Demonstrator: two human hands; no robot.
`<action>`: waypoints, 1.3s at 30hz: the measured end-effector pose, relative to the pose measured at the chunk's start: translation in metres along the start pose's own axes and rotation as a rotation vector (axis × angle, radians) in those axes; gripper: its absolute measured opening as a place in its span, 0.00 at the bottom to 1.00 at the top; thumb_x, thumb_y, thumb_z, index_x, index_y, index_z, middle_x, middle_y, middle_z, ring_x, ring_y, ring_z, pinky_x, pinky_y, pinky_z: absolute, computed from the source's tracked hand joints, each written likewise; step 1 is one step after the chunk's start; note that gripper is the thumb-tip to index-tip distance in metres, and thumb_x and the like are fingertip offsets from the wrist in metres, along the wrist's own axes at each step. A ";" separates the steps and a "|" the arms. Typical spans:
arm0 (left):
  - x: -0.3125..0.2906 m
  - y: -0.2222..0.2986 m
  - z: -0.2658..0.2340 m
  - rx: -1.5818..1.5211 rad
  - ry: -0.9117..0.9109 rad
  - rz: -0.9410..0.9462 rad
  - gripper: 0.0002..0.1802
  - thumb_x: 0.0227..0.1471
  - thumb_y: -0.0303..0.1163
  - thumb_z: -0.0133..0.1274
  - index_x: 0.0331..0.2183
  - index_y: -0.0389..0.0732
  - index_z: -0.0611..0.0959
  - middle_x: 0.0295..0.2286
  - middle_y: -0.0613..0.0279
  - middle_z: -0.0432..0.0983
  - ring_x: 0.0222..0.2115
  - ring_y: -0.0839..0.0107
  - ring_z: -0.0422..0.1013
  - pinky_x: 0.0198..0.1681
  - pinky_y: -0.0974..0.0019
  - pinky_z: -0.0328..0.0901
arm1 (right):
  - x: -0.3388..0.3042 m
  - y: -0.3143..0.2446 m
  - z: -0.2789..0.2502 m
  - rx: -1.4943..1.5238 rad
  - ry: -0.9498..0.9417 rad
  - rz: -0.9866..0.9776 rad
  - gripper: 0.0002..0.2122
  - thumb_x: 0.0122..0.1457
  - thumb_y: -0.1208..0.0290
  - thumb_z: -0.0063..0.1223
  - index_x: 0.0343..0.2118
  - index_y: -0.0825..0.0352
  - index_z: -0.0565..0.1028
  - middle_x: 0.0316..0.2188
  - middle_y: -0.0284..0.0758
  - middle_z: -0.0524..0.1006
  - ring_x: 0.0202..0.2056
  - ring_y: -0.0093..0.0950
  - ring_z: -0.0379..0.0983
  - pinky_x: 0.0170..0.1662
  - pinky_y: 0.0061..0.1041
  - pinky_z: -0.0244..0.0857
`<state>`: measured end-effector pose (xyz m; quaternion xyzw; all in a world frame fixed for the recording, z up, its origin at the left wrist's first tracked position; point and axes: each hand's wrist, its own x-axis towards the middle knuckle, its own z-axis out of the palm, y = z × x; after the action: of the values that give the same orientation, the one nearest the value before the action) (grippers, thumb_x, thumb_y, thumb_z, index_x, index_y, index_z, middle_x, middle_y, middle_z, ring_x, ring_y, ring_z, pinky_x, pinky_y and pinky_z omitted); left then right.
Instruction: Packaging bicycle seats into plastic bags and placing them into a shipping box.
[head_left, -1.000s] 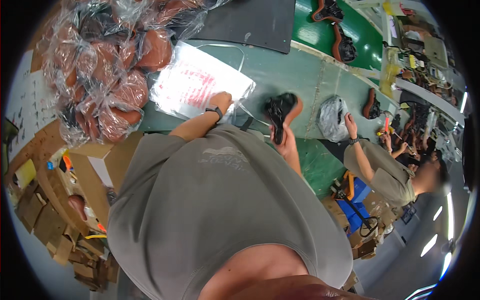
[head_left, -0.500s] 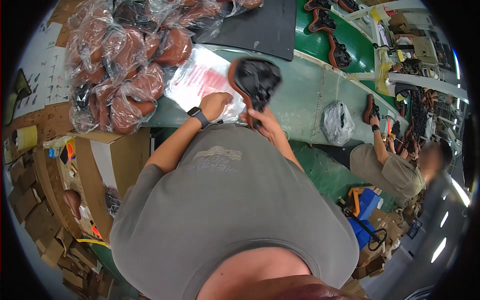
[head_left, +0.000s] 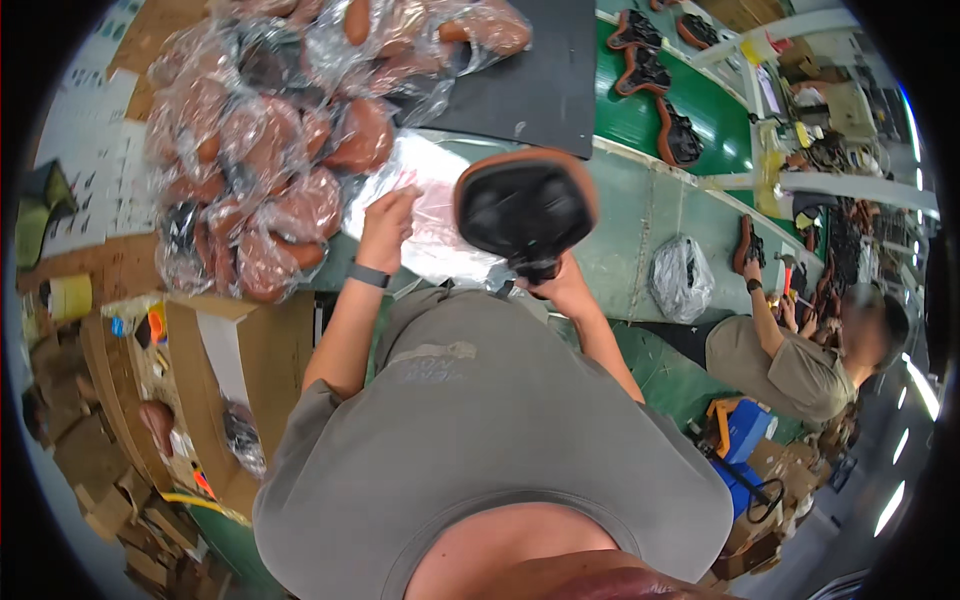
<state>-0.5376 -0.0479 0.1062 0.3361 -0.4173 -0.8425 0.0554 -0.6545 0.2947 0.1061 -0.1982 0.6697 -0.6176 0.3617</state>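
My right hand [head_left: 563, 288] grips a bicycle saddle [head_left: 525, 210] by its narrow nose. The saddle's black underside faces up, with a brown rim round it. Beneath and left of it lie clear plastic bags [head_left: 440, 240] with red print on the green bench. My left hand [head_left: 385, 228], with a dark watch on its wrist, is over the left edge of these bags. Its fingers are drawn together; whether they pinch a bag edge is hidden. Many bagged brown saddles [head_left: 262, 135] are heaped just left of that hand.
A black mat [head_left: 540, 80] lies beyond the bags. A bundled grey plastic bag [head_left: 682, 278] sits on the bench to the right. More saddles [head_left: 678, 132] rest on a green belt. An open carton [head_left: 265, 350] stands at left. A co-worker [head_left: 780, 355] handles a saddle at right.
My left hand has moved left, off the middle of the plastic bags to their edge. My right hand has turned the saddle so its wide underside faces up more, and has shifted slightly right.
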 end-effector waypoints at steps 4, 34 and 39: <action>0.032 0.022 0.137 0.451 -0.682 0.666 0.04 0.61 0.26 0.66 0.38 0.36 0.91 0.25 0.63 0.75 0.30 0.69 0.74 0.34 0.59 0.68 | 0.007 -0.017 0.004 -0.653 0.405 0.194 0.51 0.54 0.77 0.75 0.79 0.61 0.54 0.55 0.48 0.82 0.52 0.48 0.83 0.52 0.44 0.77; 0.147 -0.266 0.016 1.440 -0.334 0.326 0.09 0.62 0.38 0.61 0.36 0.43 0.83 0.37 0.53 0.79 0.41 0.47 0.77 0.45 0.44 0.72 | 0.081 0.123 -0.254 1.360 0.768 0.166 0.32 0.65 0.35 0.60 0.61 0.56 0.77 0.58 0.38 0.78 0.59 0.49 0.75 0.62 0.52 0.73; 0.127 -0.294 0.003 1.449 -0.169 0.405 0.15 0.65 0.40 0.59 0.49 0.44 0.83 0.46 0.51 0.79 0.46 0.43 0.79 0.47 0.43 0.75 | -0.098 0.166 -0.128 1.075 0.687 0.423 0.33 0.70 0.45 0.61 0.67 0.66 0.72 0.53 0.49 0.82 0.53 0.43 0.83 0.53 0.45 0.83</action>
<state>-0.5821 0.0962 -0.1765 0.1394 -0.9231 -0.3537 -0.0579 -0.6526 0.4785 -0.0346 0.3527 0.3706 -0.8089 0.2897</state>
